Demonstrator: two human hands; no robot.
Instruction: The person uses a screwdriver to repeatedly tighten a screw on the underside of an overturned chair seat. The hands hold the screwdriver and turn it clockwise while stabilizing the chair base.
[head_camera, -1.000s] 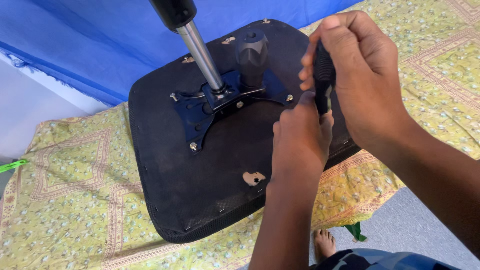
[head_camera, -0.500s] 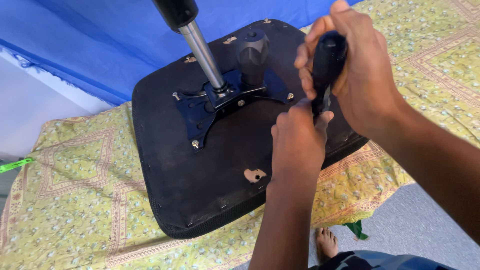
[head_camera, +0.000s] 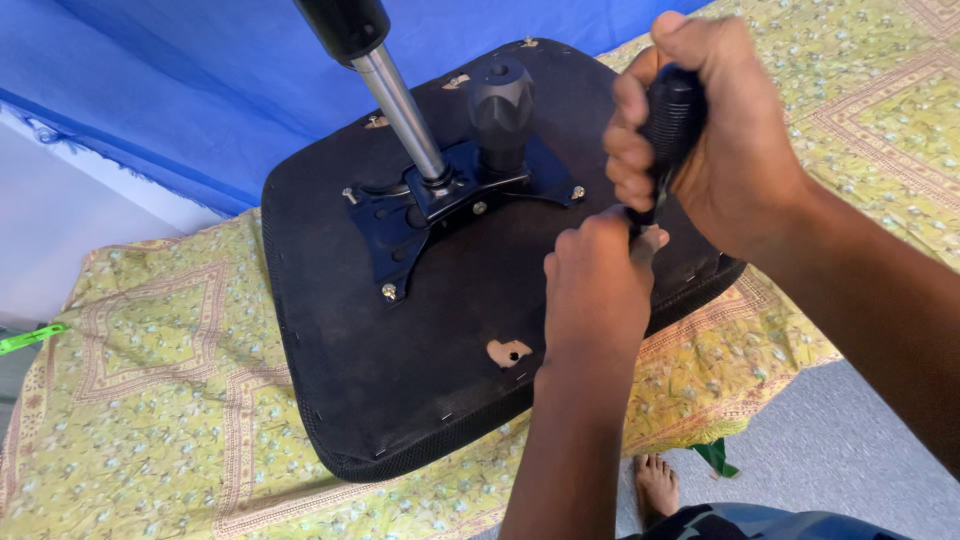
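Note:
An upturned black chair seat lies on a yellow patterned cloth. A dark metal mounting plate is bolted to its underside, with a chrome gas cylinder and a black knob rising from it. My right hand grips the black handle of a screwdriver, held upright over the seat's right side. My left hand is closed around the tool's lower shaft just below; the tip is hidden.
The yellow floral cloth covers the surface under the seat. A blue sheet hangs behind. A torn hole shows in the seat fabric. My bare foot stands on grey floor below.
Both hands have kept hold of the screwdriver at the seat's right side. The right hand's grip on the handle has shifted slightly.

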